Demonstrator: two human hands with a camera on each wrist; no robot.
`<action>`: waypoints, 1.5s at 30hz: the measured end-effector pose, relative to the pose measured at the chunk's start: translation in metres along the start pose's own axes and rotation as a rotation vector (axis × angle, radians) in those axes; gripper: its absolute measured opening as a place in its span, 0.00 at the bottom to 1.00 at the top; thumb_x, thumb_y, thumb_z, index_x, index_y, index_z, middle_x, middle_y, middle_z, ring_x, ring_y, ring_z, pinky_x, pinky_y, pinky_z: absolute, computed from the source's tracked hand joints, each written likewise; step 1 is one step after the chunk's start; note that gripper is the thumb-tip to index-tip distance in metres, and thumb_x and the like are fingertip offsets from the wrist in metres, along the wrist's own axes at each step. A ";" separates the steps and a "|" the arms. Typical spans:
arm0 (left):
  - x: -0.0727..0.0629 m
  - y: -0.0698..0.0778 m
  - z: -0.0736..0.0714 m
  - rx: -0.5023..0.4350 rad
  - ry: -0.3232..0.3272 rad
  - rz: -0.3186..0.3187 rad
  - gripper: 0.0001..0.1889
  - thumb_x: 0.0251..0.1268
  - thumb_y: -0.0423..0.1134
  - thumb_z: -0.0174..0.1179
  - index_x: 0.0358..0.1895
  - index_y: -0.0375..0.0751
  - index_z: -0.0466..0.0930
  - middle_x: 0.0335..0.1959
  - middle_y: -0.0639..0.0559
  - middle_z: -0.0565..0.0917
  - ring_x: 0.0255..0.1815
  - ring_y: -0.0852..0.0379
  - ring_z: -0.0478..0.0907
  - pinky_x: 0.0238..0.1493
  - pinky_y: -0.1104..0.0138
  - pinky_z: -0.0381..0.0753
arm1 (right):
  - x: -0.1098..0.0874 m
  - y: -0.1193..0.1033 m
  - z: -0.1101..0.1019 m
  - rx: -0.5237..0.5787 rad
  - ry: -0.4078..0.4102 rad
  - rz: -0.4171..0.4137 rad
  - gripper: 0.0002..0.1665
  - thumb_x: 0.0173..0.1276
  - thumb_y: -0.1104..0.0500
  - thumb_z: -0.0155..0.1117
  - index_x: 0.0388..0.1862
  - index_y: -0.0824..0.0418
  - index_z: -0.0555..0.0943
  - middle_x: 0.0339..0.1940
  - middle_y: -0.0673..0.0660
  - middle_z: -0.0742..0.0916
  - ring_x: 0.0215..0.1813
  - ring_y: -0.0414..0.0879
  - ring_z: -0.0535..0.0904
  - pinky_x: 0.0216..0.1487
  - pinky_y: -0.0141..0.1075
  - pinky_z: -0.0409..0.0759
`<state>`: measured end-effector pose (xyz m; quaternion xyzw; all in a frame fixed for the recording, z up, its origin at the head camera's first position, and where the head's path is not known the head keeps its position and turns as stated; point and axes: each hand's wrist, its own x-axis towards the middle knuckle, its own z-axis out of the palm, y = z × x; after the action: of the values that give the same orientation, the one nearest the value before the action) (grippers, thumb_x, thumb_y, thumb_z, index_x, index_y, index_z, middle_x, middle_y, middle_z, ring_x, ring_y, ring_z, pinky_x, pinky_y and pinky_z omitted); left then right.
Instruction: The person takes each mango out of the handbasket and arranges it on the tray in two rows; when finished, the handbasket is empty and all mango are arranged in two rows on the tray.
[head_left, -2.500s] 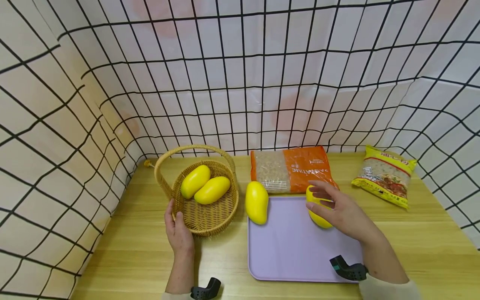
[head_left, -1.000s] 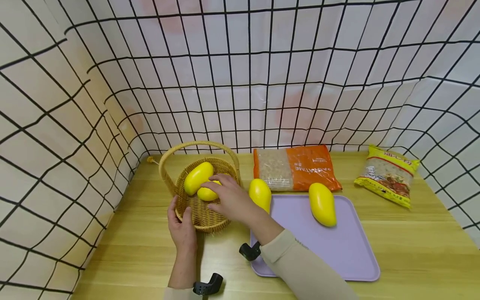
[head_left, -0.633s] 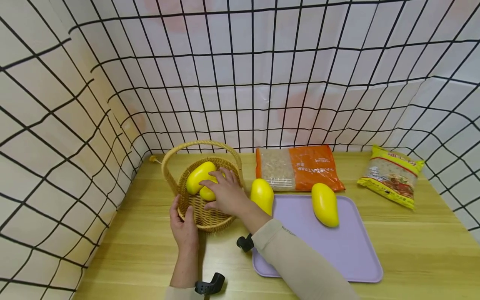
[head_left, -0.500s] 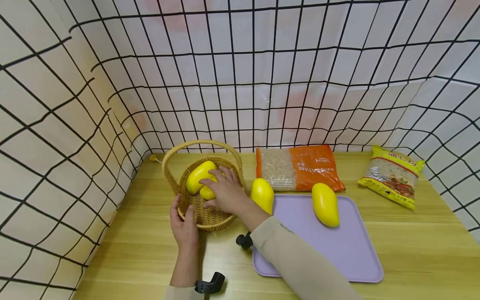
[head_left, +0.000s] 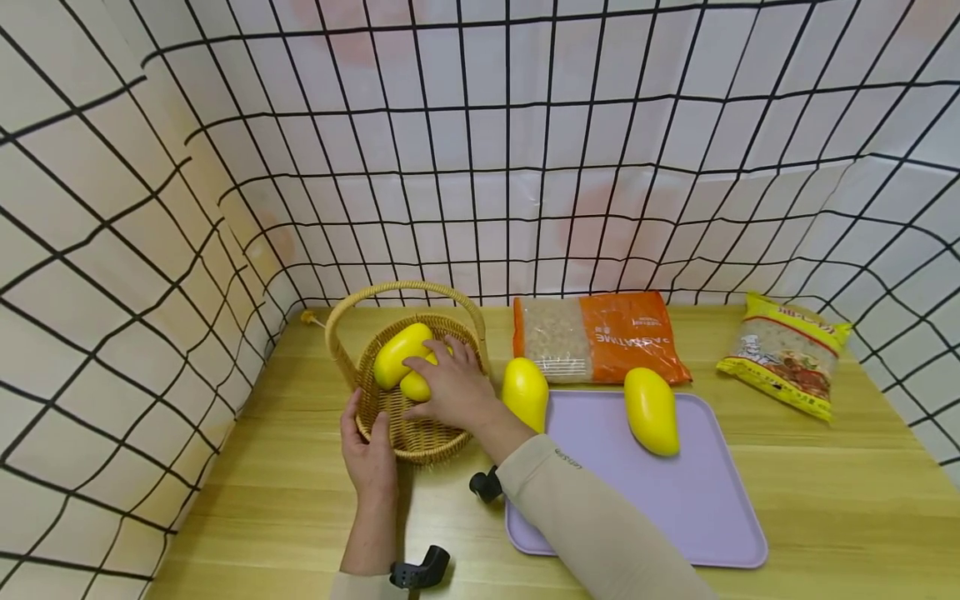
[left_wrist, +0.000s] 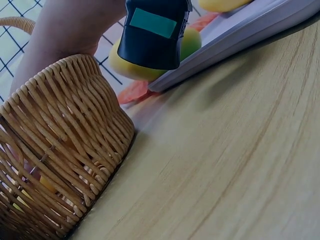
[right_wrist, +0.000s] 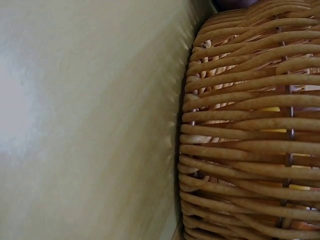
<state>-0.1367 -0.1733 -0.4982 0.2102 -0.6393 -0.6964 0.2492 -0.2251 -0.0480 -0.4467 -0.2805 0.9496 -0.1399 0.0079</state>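
The left hand (head_left: 369, 454) points forward, thumb parted; the right hand (head_left: 453, 387) is palm down, fingers curved.

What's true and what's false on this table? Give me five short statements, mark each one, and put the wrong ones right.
1. The left hand touches the wicker basket. True.
2. The right hand is in the basket, with fingers on a yellow mango. True.
3. A bright green tray lies beside the basket. False: the tray there is light purple.
4. In the head view, the yellow packet lies to the right of the orange packet. True.
5. The basket has no handle. False: an arched handle rises over it.
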 end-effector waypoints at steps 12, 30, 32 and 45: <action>0.000 0.001 0.001 0.016 0.000 0.006 0.28 0.72 0.30 0.53 0.74 0.44 0.67 0.78 0.45 0.65 0.80 0.47 0.58 0.79 0.51 0.60 | 0.001 0.000 0.000 -0.043 -0.012 0.018 0.44 0.60 0.32 0.72 0.75 0.35 0.70 0.81 0.53 0.65 0.83 0.61 0.54 0.82 0.60 0.54; 0.000 0.001 0.001 0.005 0.010 0.016 0.28 0.71 0.30 0.54 0.74 0.43 0.68 0.78 0.44 0.65 0.81 0.47 0.56 0.83 0.51 0.53 | 0.001 0.000 0.001 -0.062 -0.019 0.024 0.39 0.64 0.38 0.72 0.74 0.37 0.72 0.79 0.53 0.68 0.81 0.60 0.57 0.81 0.61 0.54; 0.000 0.001 0.001 0.007 0.012 0.018 0.27 0.71 0.29 0.54 0.73 0.43 0.69 0.78 0.44 0.66 0.81 0.47 0.56 0.82 0.51 0.53 | 0.001 0.001 0.001 -0.059 -0.020 0.024 0.38 0.65 0.39 0.72 0.74 0.38 0.72 0.79 0.52 0.68 0.81 0.60 0.57 0.82 0.61 0.54; -0.001 0.000 0.001 0.030 0.012 0.015 0.27 0.72 0.31 0.55 0.73 0.44 0.69 0.78 0.45 0.66 0.81 0.47 0.56 0.82 0.51 0.53 | 0.000 0.001 0.001 -0.061 -0.015 0.008 0.34 0.68 0.41 0.70 0.72 0.39 0.74 0.78 0.53 0.70 0.81 0.60 0.58 0.81 0.61 0.54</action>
<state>-0.1368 -0.1723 -0.4981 0.2133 -0.6498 -0.6834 0.2553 -0.2255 -0.0477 -0.4480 -0.2776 0.9545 -0.1089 0.0071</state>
